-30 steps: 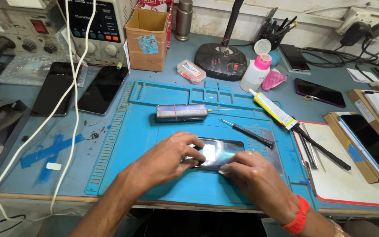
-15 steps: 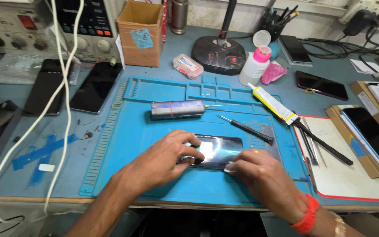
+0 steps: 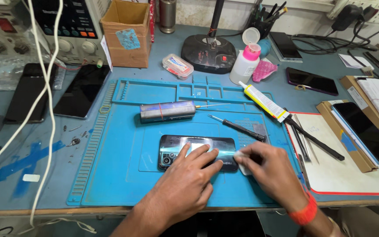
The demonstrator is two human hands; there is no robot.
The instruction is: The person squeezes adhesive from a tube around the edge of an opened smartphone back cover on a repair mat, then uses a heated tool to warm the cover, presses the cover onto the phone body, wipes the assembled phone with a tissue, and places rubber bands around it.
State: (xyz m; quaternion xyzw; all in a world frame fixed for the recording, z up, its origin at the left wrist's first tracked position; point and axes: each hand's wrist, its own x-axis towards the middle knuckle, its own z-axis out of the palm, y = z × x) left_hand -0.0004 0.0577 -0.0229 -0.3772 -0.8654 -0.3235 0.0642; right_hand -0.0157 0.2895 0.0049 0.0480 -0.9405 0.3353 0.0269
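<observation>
A glossy dark phone with a glass back (image 3: pixel 197 150) lies camera-side up near the middle of the blue silicone work mat (image 3: pixel 123 166). The left hand (image 3: pixel 185 186) presses spread fingers flat on it, while the right hand (image 3: pixel 272 173) pinches a small white wipe (image 3: pixel 241 158) against its right end. Just beyond lie a black-handled screwdriver (image 3: pixel 237 127) and a silver cylinder (image 3: pixel 167 111).
</observation>
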